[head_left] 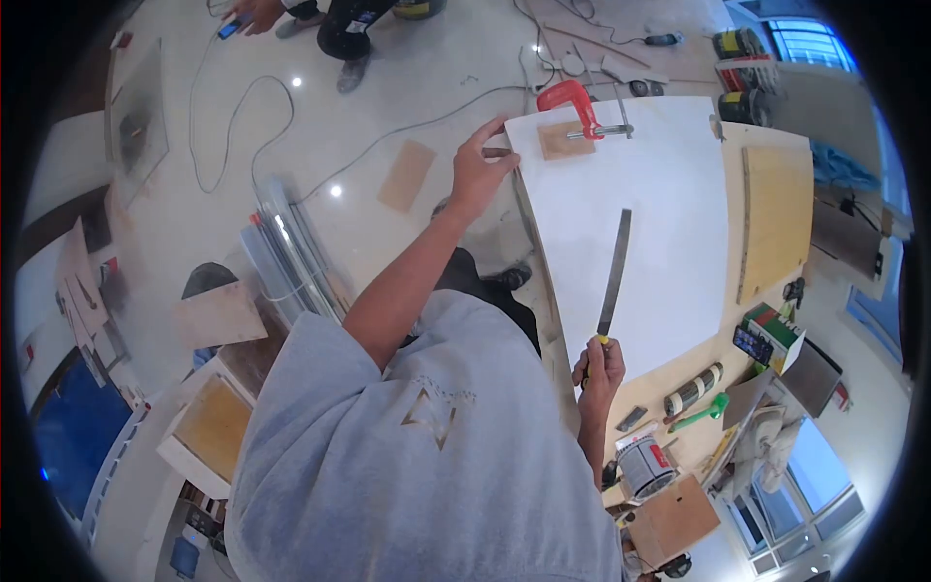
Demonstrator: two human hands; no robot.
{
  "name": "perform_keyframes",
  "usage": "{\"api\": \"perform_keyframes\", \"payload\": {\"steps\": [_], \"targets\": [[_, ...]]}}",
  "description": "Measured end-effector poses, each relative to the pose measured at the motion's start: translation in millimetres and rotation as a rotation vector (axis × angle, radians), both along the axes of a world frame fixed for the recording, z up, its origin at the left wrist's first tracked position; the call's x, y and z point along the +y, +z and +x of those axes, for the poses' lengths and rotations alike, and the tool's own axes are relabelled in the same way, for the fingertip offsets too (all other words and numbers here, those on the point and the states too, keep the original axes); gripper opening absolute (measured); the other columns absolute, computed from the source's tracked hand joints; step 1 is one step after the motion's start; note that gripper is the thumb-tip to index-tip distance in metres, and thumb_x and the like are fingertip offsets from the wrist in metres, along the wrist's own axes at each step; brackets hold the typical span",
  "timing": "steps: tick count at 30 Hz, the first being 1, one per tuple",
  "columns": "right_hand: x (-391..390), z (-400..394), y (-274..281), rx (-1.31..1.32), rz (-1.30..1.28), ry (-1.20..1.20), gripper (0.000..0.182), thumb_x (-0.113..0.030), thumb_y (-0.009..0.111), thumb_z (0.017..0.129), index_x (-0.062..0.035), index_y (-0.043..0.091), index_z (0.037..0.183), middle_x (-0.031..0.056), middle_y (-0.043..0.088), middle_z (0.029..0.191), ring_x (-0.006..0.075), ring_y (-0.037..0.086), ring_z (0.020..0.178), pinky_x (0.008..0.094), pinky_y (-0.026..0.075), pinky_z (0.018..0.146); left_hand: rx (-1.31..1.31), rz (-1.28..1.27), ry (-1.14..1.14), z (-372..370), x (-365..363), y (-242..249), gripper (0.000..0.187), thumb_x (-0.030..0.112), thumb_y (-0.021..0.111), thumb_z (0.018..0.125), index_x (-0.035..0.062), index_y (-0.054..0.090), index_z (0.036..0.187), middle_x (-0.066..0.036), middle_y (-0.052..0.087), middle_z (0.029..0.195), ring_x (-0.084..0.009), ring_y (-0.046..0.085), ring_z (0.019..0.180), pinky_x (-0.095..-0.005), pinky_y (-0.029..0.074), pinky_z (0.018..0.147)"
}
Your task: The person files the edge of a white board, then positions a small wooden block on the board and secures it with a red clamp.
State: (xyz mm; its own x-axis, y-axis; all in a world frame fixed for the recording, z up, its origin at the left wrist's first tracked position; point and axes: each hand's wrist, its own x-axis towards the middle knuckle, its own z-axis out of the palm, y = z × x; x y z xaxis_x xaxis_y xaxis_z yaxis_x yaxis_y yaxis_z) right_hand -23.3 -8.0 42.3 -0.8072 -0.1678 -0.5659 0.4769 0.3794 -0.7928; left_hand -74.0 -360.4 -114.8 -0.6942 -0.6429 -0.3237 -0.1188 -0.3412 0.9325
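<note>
White laminate sheet clamped flat on bench by red clamp. Left hand gripping sheet's far corner; right hand closed around file lying across it. Filing step; next, probably working the edge steadily.

Fisheye view, heavy barrel distortion, black vignette around the circular frame. Scene is bright and evenly lit. Daylight comes in from windows at top right and lower right. Small ceiling-light reflections glare on the glossy floor. White panel nearly blown out. Shadows soft. Centre reasonably sharp, edges smeared and soft.
</note>
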Motion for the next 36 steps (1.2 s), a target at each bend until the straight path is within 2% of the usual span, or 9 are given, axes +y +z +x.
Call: {"api": "perform_keyframes", "payload": {"steps": [6,9,12,16,23,26,29,35,36], "targets": [[-30.3,-16.8,15.5,0.021,0.144,0.103,0.019,-0.022,0.062,0.11,-0.0068,0.06,0.099,-0.0038,0.049,0.062,0.0044,0.043,0.046,0.0228,0.032,0.042,0.105,0.262,-0.054,-4.4,-16.7,-12.6,0.049,0.008,0.077,0.094,-0.0013,0.062,0.14,-0.012,0.067,0.131,-0.0169,0.071,0.102,-0.0318,0.061,0.086],[-28.7,-16.5,17.8,0.024,0.174,0.148,0.018,-0.021,0.063,0.109,-0.0057,0.062,0.1,-0.0037,0.051,0.063,0.0039,0.043,0.047,0.0224,0.031,0.042,-0.017,0.203,-0.11,-11.0,-31.1,-42.6,0.048,0.016,0.076,0.098,-0.002,0.061,0.14,-0.012,0.069,0.126,-0.0172,0.071,0.097,-0.0312,0.062,0.083],[-27.1,-14.3,18.7,0.04,0.206,0.143,0.017,-0.021,0.064,0.109,-0.0051,0.063,0.102,-0.0042,0.051,0.064,0.0032,0.043,0.048,0.022,0.031,0.043,0.042,0.197,-0.061,-12.2,-29.0,-38.0,0.05,0.018,0.079,0.097,-0.0017,0.061,0.14,-0.012,0.07,0.121,-0.0174,0.072,0.093,-0.0312,0.062,0.081],[-13.1,-14.7,20.8,0.063,0.211,0.169,0.017,-0.021,0.065,0.109,-0.0047,0.064,0.103,-0.0049,0.052,0.066,0.0026,0.043,0.049,0.0216,0.032,0.044,-0.12,0.079,-0.008,8.8,21.0,-28.4,0.07,0.026,0.08,0.097,-0.0016,0.047,0.152,-0.013,0.067,0.122,-0.0172,0.071,0.091,-0.031,0.062,0.079],[21.9,-7.5,25.6,0.101,0.202,0.114,0.017,-0.018,0.066,0.108,-0.0015,0.065,0.104,-0.0045,0.052,0.067,0.002,0.042,0.052,0.022,0.032,0.046,-0.055,0.27,-0.271,66.9,135.9,-41.0,0.082,0.043,0.074,0.102,-0.0018,0.037,0.161,-0.016,0.065,0.125,-0.0183,0.071,0.095,-0.0324,0.062,0.081],[49.9,-2.3,21.5,0.111,0.163,0.125,0.017,-0.018,0.065,0.108,-0.0015,0.065,0.105,-0.0044,0.052,0.067,0.0021,0.042,0.052,0.0218,0.032,0.046,-0.076,0.336,-0.303,79.0,168.2,-42.0,0.076,0.041,0.07,0.104,-0.0025,0.041,0.159,-0.011,0.067,0.119,-0.0139,0.068,0.089,-0.0312,0.061,0.078],[89.2,5.3,18.0,0.116,0.112,0.139,0.016,-0.018,0.065,0.108,-0.0016,0.065,0.105,-0.0042,0.052,0.067,0.0023,0.043,0.051,0.0216,0.032,0.046,-0.006,0.41,-0.22,82.9,206.9,-62.1,0.068,0.049,0.061,0.109,0.0006,0.048,0.154,-0.009,0.067,0.118,-0.0144,0.069,0.089,-0.032,0.061,0.079],[196.7,21.5,2.0,0.13,0.032,0.136,0.017,-0.021,0.065,0.109,-0.0044,0.064,0.105,-0.0035,0.053,0.066,0.0037,0.044,0.049,0.0215,0.033,0.043,0.075,0.56,-0.061,100.5,295.8,-44.9,0.06,0.061,0.044,0.112,0.0084,0.059,0.136,-0.007,0.067,0.118,-0.0187,0.07,0.096,-0.0367,0.06,0.086],[215.8,26.5,1.2,0.125,0.036,0.122,0.018,-0.022,0.066,0.109,-0.0046,0.064,0.104,-0.0033,0.053,0.065,0.004,0.044,0.048,0.0219,0.033,0.043,0.055,0.541,-0.098,108.1,311.7,-42.6,0.065,0.064,0.042,0.111,0.0073,0.058,0.138,-0.009,0.068,0.121,-0.0201,0.069,0.101,-0.0386,0.059,0.09]]}}
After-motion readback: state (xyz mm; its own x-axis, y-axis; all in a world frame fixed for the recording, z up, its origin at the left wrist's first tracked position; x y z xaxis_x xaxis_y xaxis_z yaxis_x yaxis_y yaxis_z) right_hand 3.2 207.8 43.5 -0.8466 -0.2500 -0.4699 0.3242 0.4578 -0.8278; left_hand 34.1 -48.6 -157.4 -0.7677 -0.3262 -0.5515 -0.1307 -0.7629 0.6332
